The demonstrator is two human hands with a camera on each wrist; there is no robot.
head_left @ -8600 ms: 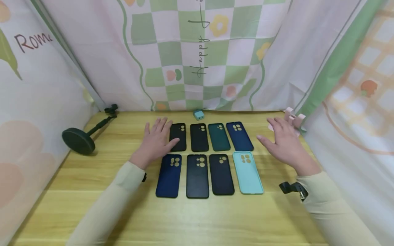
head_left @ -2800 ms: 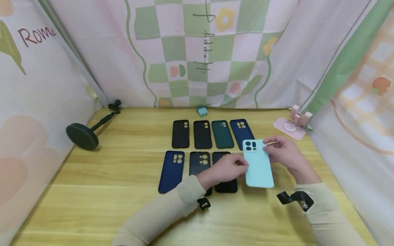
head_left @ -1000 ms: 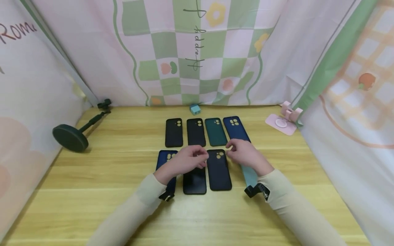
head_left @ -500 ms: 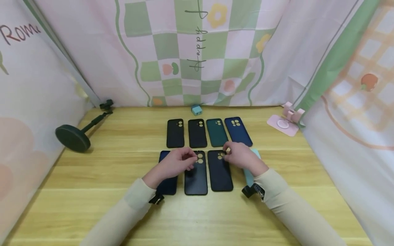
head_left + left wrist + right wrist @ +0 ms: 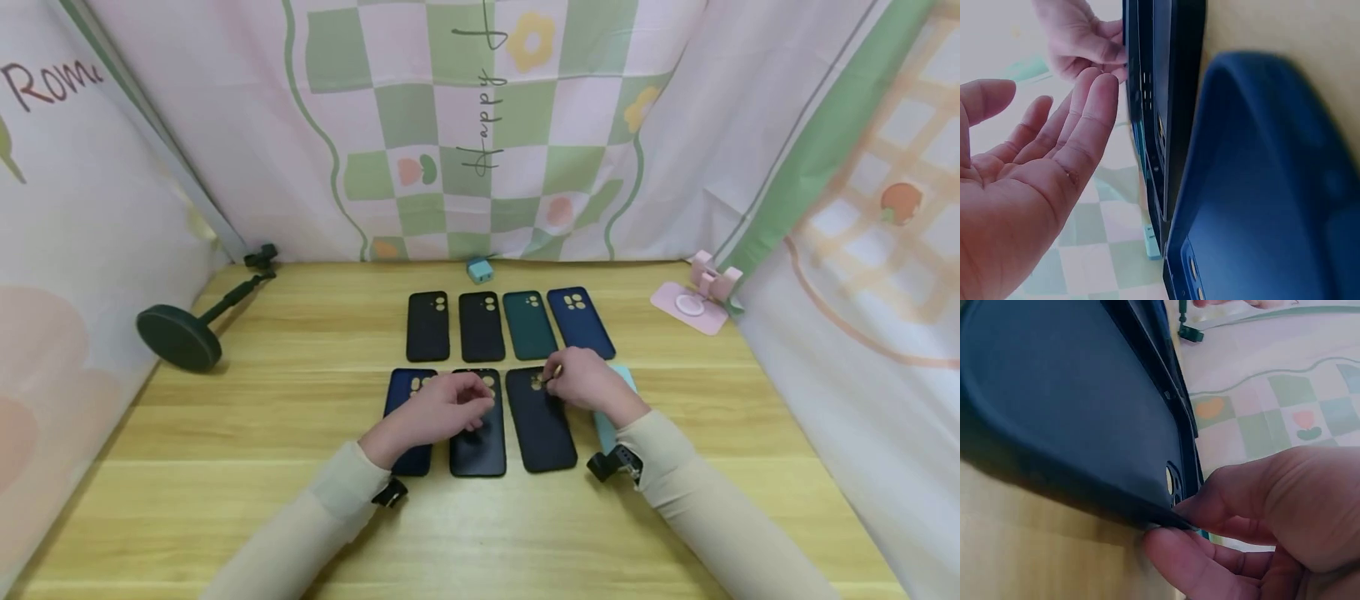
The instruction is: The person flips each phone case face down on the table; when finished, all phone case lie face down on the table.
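Observation:
In the head view my right hand pinches the top right corner of a black phone case, third in the front row. The right wrist view shows its rim between thumb and fingers, tilted up off the table. My left hand hovers over the neighbouring black phone case, holding nothing; in the left wrist view its fingers are relaxed. A dark blue case lies partly under the left hand. The light blue case is mostly hidden by my right hand and wrist.
Behind are two black cases, a dark green case and a blue case. A light blue charger plug stands at the back, a dark round-based stand left, a pink stand right.
Earlier both hands held up the light blue case; it is now back in the front row. My right hand has since taken the black case's corner, and its lower end has swung right.

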